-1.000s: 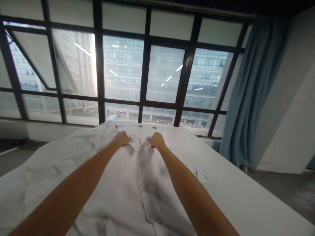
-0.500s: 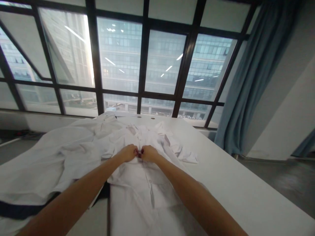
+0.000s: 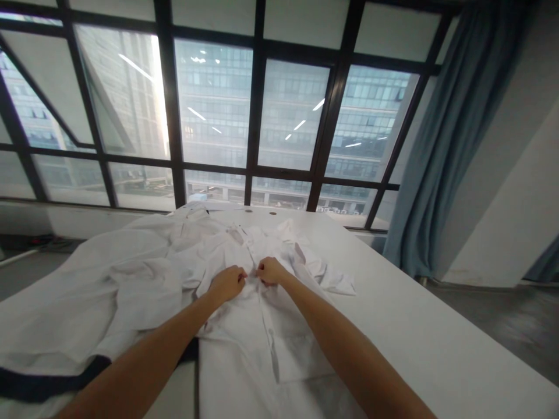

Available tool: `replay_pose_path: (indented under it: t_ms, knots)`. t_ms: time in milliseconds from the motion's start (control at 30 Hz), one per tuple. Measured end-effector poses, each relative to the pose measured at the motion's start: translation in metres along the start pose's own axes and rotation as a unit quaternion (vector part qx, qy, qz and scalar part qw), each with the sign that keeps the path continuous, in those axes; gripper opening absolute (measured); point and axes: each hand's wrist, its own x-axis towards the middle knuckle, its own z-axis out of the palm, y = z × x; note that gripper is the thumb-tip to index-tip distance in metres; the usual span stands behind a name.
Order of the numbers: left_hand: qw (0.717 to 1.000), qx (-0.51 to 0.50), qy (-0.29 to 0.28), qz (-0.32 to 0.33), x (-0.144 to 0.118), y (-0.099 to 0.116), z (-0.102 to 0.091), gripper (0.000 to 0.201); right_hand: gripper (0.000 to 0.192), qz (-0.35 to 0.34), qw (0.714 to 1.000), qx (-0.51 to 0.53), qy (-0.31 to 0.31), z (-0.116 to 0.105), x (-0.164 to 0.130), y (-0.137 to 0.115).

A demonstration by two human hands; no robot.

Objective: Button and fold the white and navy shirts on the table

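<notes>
A white button-front shirt (image 3: 238,349) lies spread on the table, its collar toward the window and its front placket running down the middle. My left hand (image 3: 229,282) is closed in a pinch on the shirt front, just left of the placket. Across a small gap, my right hand (image 3: 269,272) pinches the fabric on the right side of the placket. The fingertips of both hands are partly hidden, and I cannot make out a button between them. One sleeve of the shirt lies crumpled to the right.
More white garments (image 3: 144,285) are heaped at the left, one with a dark navy band (image 3: 48,384). Beneath is the white table (image 3: 406,337), its right edge running diagonally. Dark-framed windows (image 3: 257,116) stand behind it, with a blue curtain (image 3: 430,169) at the right.
My hands, nearly touching before at the placket, are now slightly apart. The right hand has shifted right, and the left has dropped a little. The camera view has moved slightly.
</notes>
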Motion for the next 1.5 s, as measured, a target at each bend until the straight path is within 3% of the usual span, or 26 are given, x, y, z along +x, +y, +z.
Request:
replay_pose_path:
  t_ms: [100, 200, 400, 567, 733, 867, 1000, 1100, 1167, 1267, 1367, 1500]
  knots:
    - [0.999, -0.007, -0.009, -0.032, 0.009, 0.011, -0.008, 0.027, 0.020, 0.041, 0.986, 0.164, -0.010, 0.004, -0.008, 0.009]
    - [0.998, -0.047, -0.024, -0.042, 0.021, 0.021, -0.009, 0.040, 0.021, 0.040, 0.959, 0.279, 0.024, 0.012, -0.016, 0.016]
    - [0.993, -0.114, 0.012, 0.027, 0.029, 0.020, 0.009, 0.036, 0.021, -0.009, 0.929, 0.367, 0.048, 0.021, -0.019, 0.022]
    - [0.992, -0.113, 0.044, 0.028, 0.025, 0.018, 0.017, 0.033, 0.024, -0.025, 0.918, 0.395, 0.040, 0.022, -0.018, 0.025]
    - [0.991, -0.107, 0.059, 0.049, 0.021, 0.022, 0.019, 0.030, 0.020, -0.017, 0.943, 0.331, 0.044, 0.024, -0.017, 0.028]
    - [0.987, -0.135, 0.068, 0.052, 0.019, 0.022, 0.017, 0.030, 0.019, -0.005, 0.976, 0.191, 0.106, 0.024, -0.016, 0.029]
    - [0.983, -0.133, 0.117, -0.048, 0.021, 0.015, 0.011, 0.030, 0.020, 0.042, 0.973, 0.064, 0.216, 0.012, -0.020, 0.029]
    - [0.981, -0.104, 0.115, -0.116, 0.023, 0.009, 0.001, 0.036, 0.023, 0.064, 0.969, 0.031, 0.236, -0.002, -0.031, 0.023]
    - [0.987, -0.079, 0.085, -0.110, 0.022, 0.010, -0.007, 0.043, 0.027, 0.045, 0.978, -0.002, 0.204, -0.011, -0.044, 0.014]
    - [0.998, -0.028, 0.025, -0.045, 0.009, 0.023, -0.020, 0.045, 0.032, -0.021, 0.993, -0.059, 0.097, -0.017, -0.073, -0.002]
    - [0.999, 0.003, -0.034, 0.008, -0.019, 0.046, -0.027, 0.037, 0.035, -0.052, 0.994, -0.100, -0.002, -0.019, -0.107, -0.016]
    - [0.994, 0.009, -0.091, 0.052, -0.067, 0.074, -0.030, 0.028, 0.040, -0.029, 0.985, -0.143, -0.090, -0.021, -0.147, -0.026]
